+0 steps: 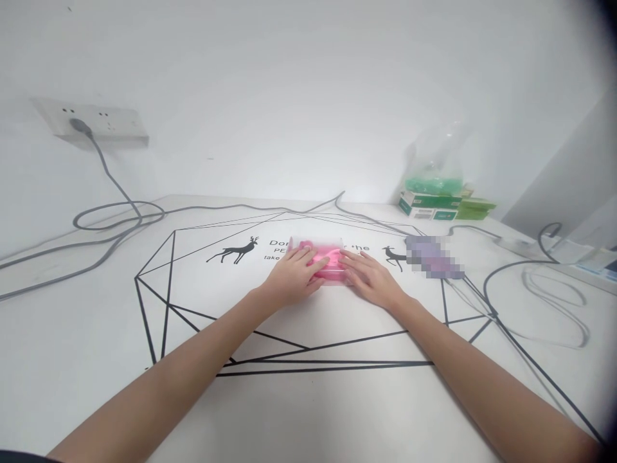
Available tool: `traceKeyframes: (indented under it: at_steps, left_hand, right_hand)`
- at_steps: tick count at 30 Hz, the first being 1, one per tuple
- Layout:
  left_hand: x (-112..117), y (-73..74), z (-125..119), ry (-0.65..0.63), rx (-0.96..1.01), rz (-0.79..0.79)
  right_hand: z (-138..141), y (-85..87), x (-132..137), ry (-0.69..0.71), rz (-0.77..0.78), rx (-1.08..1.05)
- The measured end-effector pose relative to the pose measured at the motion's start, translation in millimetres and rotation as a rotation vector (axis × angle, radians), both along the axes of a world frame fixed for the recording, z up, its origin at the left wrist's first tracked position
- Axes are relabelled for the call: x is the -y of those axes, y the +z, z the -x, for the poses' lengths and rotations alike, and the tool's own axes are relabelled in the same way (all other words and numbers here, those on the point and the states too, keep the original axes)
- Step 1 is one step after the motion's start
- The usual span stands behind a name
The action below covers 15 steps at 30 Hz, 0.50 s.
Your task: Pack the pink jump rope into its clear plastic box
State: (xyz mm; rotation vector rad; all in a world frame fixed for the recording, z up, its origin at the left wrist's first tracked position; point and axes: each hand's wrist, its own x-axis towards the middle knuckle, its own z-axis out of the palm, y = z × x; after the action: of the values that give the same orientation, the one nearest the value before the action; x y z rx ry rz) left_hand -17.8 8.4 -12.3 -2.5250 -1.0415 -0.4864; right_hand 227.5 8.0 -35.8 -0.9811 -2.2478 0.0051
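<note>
A bright pink item in a clear plastic packet (330, 257) lies flat on the white table (289, 411), covering part of the printed lettering. My left hand (295, 275) rests over the packet's left side, its fingers stretched out across the pink surface. At the right edge, my right hand (370, 276) lies with extended fingers touching the packet. Both hands are open, palms down. My fingers hide parts of the packet, and I cannot tell exactly what the pink item is.
A blurred purple object (434, 256) with cables lies to the right. Green-and-white boxes (429, 204) under a clear bag with green contents (434, 183) stand at the back right. Grey cable (193, 207) runs along the back to a wall socket (108, 123).
</note>
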Motion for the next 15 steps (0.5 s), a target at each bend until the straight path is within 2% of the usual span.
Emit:
traceKeyframes:
  at_steps: [5, 10, 15]
  left_hand:
    - [0.9, 5.5, 1.6, -0.034, 0.034, 0.039]
    - [-0.3, 1.1, 2.3, -0.030, 0.025, 0.005]
    - [-1.2, -3.3, 2.3, 0.000, -0.020, -0.054]
  right_hand:
    - [-1.0, -1.8, -2.3, -0.024, 0.069, 0.004]
    - [-2.3, -3.5, -7.0, -0.060, 0.112, 0.005]
    - [-2.2, -4.6, -8.2, -0.020, 0.163, 0.009]
